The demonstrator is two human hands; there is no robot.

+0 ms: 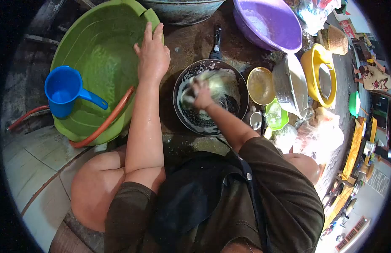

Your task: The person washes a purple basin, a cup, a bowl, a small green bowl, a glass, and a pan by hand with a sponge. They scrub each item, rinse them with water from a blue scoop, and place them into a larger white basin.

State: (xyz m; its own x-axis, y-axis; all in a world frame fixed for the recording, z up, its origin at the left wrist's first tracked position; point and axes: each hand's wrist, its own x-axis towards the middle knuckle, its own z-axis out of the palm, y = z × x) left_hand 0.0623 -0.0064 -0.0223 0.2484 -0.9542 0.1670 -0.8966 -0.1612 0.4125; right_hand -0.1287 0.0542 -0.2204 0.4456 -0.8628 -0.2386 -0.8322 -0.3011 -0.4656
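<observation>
My left hand (153,57) is at the right rim of a large green tub (73,31) of water, its fingers apart and nothing seen in them. Inside a black frying pan (175,99), my right hand (201,96) is smeared by motion over pale suds. Something whitish-green blurs beside its fingers, and whether they hold it cannot be made out. The pan lies on the wet ground, its black handle (217,42) pointing away from me.
A blue dipper (64,97) and an orange hose (109,122) are in the green tub. To the right are a purple basin (284,25), a round metal bowl (261,86), a grey basin (291,84), a yellow basin (314,80) and plastic bags. A person (374,77) is far right.
</observation>
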